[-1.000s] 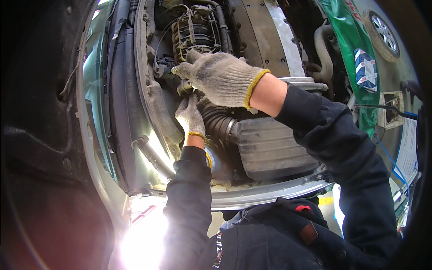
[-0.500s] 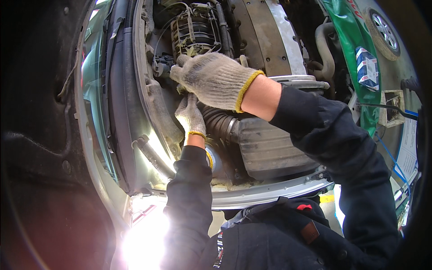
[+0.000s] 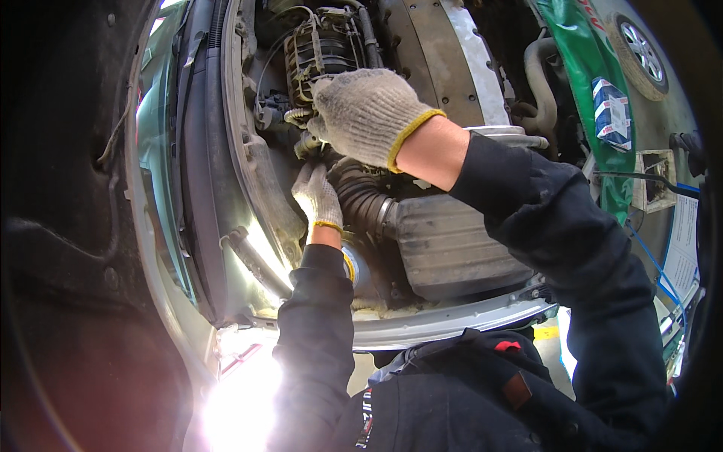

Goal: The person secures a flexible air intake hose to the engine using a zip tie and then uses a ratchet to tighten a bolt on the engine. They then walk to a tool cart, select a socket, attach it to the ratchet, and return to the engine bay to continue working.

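Observation:
Both my hands wear knitted grey-white gloves with yellow cuffs and work in a car's engine bay. My right hand [image 3: 376, 117] is curled closed beside the ribbed black intake part [image 3: 322, 49]; what its fingers hold, if anything, is hidden. Just left of its fingertips show a short ribbed conduit [image 3: 297, 116] and a dirty yellowish fitting [image 3: 306, 145]. Below that fitting my left hand [image 3: 319, 197] reaches in, its fingers pressed together, their tips lost among dark parts. A ribbed black air hose [image 3: 363, 194] runs right beside the left hand.
The hose joins a dusty airbox [image 3: 456, 245]. A long brown-grey engine cover [image 3: 433, 60] lies beyond. Green fender cloth [image 3: 580, 60] with a blue-white box [image 3: 611, 114] hangs at right, near a wheel [image 3: 639, 49]. The windscreen edge [image 3: 158, 158] borders the left; a bright light glares below.
My right hand has shifted slightly right and its fingers have curled in, baring the ribbed conduit and the fitting. My left hand has stayed nearly in place.

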Motion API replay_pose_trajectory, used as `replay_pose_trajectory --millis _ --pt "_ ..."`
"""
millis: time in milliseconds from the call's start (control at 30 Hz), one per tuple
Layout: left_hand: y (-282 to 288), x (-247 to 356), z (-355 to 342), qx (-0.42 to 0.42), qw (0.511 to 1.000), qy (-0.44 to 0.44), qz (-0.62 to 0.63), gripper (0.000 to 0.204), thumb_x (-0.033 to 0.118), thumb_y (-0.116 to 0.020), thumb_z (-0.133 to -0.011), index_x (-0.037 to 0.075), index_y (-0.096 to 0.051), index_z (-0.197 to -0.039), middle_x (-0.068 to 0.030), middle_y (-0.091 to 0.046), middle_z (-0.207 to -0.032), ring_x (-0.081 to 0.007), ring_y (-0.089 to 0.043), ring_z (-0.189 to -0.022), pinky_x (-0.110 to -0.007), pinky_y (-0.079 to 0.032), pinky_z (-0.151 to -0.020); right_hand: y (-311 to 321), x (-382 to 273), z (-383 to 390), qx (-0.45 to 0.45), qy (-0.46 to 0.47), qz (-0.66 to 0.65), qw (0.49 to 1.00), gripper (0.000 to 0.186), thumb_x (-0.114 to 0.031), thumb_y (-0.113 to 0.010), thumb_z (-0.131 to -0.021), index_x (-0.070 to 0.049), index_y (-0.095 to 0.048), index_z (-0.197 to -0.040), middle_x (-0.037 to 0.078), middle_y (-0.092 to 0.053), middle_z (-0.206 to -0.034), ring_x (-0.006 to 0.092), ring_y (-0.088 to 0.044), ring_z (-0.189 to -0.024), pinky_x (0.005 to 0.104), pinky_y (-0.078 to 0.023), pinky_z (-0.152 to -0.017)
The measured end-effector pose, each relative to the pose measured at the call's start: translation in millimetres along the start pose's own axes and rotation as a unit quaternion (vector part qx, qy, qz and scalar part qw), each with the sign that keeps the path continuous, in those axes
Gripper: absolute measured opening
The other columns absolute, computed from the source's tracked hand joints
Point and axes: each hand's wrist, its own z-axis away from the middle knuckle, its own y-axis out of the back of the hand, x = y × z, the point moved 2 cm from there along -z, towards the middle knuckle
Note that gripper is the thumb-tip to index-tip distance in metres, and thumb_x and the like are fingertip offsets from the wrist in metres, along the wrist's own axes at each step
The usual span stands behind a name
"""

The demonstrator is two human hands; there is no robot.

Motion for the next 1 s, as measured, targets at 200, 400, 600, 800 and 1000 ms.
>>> replay_pose_trajectory --millis 200,400,600,800,1000 --pt "1.1 0.9 -1.1 -0.011 0.999 -0.022 -0.044 0.032 0.009 -0.068 -0.104 -0.011 -0.08 -0.126 -0.0096 -0.082 -0.116 -0.0202 -0.072 -0.101 -0.037 -0.057 -0.099 -12.0 -7.3 7.6 -0.007 0.105 0.083 0.991 0.033 -0.032 -0.078 -0.106 -0.007 -0.085 -0.126 0.018 -0.087 -0.114 0.0368 -0.085 -0.104 0.0501 -0.068 -0.086" --pt "2.1 -5.3 -3.0 -0.002 0.999 -0.015 0.029 0.033 0.007 -0.069 -0.104 -0.012 -0.08 -0.129 -0.0087 -0.082 -0.118 -0.0182 -0.072 -0.105 -0.034 -0.056 -0.101 1.8 4.7 8.9 -0.045 -0.103 -0.055 0.992 0.044 -0.048 -0.077 -0.104 -0.009 -0.086 -0.123 0.017 -0.087 -0.115 0.0373 -0.085 -0.106 0.0506 -0.067 -0.09" --pt "5.0 -9.3 -9.8 -0.004 1.0 -0.015 0.001 0.032 0.008 -0.068 -0.104 -0.012 -0.081 -0.125 -0.0085 -0.082 -0.113 -0.0173 -0.071 -0.101 -0.033 -0.056 -0.097 -7.6 -10.7 13.6 0.008 0.101 0.057 0.993 0.034 -0.024 -0.079 -0.104 -0.001 -0.076 -0.129 0.021 -0.086 -0.116 0.0364 -0.086 -0.105 0.0471 -0.068 -0.088" --pt "3.2 -5.3 -4.9 0.009 0.999 -0.025 -0.024 0.033 0.01 -0.07 -0.103 -0.012 -0.081 -0.126 -0.0081 -0.082 -0.113 -0.017 -0.069 -0.099 -0.033 -0.056 -0.096 -9.7 -11.4 7.4 -0.032 -0.05 -0.061 0.996 0.045 -0.044 -0.078 -0.107 -0.001 -0.077 -0.123 0.022 -0.084 -0.108 0.0405 -0.084 -0.102 0.0513 -0.067 -0.09" --pt "1.0 -1.2 -3.0 0.011 0.999 -0.026 -0.032 0.029 0.01 -0.07 -0.102 -0.01 -0.082 -0.119 -0.0081 -0.082 -0.108 -0.0179 -0.068 -0.095 -0.035 -0.056 -0.093 -7.5 -15.4 10.2 -0.004 0.187 0.09 0.978 0.022 -0.024 -0.078 -0.104 -0.003 -0.075 -0.109 0.016 -0.083 -0.095 0.0387 -0.083 -0.097 0.0493 -0.066 -0.086"
